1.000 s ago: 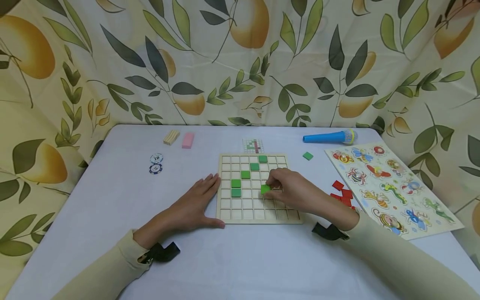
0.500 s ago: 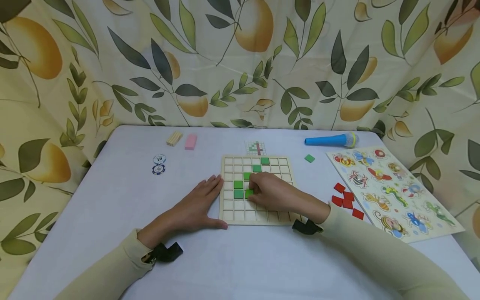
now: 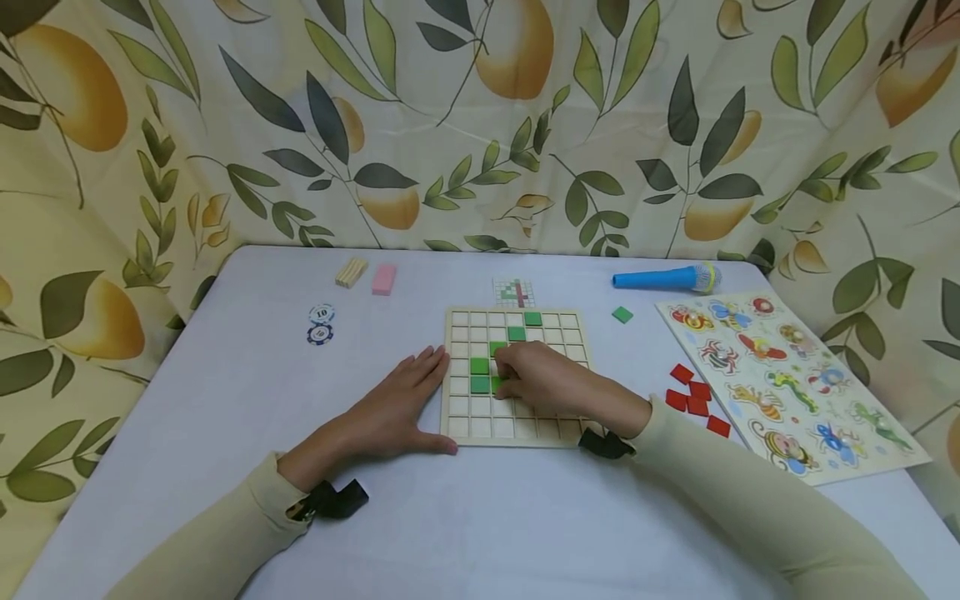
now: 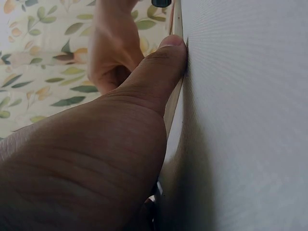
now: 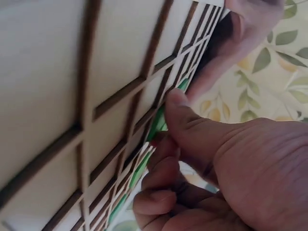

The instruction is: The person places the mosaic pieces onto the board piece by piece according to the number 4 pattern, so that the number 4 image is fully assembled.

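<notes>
A pale wooden grid board (image 3: 468, 428) lies on the white table with several green square tiles (image 3: 479, 366) in its cells. Thumb and curled fingers of my right hand (image 3: 547, 379) pinch another green tile (image 5: 158, 122) at a cell, just right of the lowest green tile on the left. Most of the pinched tile is hidden behind the fingers in the head view. Along the board's left side rests my left hand (image 3: 390, 408), fingers straight and thumb spread to the near left corner. In the left wrist view, the left thumb (image 4: 154, 72) lies against the board's edge.
Behind the board lies a small printed grid card (image 3: 513, 292). Loose red tiles (image 3: 697, 406), one green tile (image 3: 622, 315), a blue toy microphone (image 3: 660, 278) and a sticker-like picture board (image 3: 787, 383) are at right. Poker chips (image 3: 320, 334), a pink block (image 3: 384, 279) and wooden sticks (image 3: 351, 272) lie left.
My right hand has carried the green tile leftward across the board to the cell beside the lowest green tile, then stayed nearly still. The left hand keeps its place at the board.
</notes>
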### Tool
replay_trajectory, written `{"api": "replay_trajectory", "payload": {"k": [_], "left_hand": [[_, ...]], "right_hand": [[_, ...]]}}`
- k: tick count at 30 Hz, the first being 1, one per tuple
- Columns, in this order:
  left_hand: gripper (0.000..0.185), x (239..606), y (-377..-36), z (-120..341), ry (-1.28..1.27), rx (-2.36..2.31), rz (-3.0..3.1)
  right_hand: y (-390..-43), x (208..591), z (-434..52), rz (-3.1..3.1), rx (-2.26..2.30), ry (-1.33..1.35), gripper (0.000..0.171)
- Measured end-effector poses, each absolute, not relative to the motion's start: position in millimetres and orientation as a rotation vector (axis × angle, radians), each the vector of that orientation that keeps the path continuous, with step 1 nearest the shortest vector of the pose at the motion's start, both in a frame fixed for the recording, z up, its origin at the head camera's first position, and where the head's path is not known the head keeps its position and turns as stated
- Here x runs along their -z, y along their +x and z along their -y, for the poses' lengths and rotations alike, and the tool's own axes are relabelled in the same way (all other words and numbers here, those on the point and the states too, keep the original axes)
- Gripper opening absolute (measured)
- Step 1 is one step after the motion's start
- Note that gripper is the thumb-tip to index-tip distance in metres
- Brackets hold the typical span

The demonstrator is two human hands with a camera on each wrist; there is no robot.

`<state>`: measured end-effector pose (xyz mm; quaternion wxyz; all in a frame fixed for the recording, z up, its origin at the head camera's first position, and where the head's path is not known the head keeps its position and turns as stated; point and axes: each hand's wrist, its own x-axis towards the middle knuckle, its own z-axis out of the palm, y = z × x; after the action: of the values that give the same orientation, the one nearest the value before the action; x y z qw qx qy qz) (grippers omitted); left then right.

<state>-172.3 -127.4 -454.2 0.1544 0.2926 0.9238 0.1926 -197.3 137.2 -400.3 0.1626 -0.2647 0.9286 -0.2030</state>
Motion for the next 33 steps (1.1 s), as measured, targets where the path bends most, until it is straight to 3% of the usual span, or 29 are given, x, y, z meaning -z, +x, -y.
{"api": "replay_trajectory", "payload": {"k": [6,11,16,25,33], "left_hand": [[0.133,456,-172,127,0.818,-0.539,-2.647],[0.133,455,-170,126,0.826,-0.561,-2.646],[0.132,453,-170,126,0.831,-0.570,-2.653],[0.132,453,-170,126,0.834,-0.572,-2.644],[0.132,450,-170,125,0.846,-0.580,-2.649]], "right_hand": [[-193,404,-144,-2.668,0.534,-0.825,0.014],[-186,384,-170,-2.793,0.556,-0.772,0.031],[-199,369,-225,-3.086,0.877,-0.456,0.025],[-234,411,-296,-3.034,1.339,0.298,0.035],[-253,431,-311,-2.961,1.180,0.399,0.045]]}}
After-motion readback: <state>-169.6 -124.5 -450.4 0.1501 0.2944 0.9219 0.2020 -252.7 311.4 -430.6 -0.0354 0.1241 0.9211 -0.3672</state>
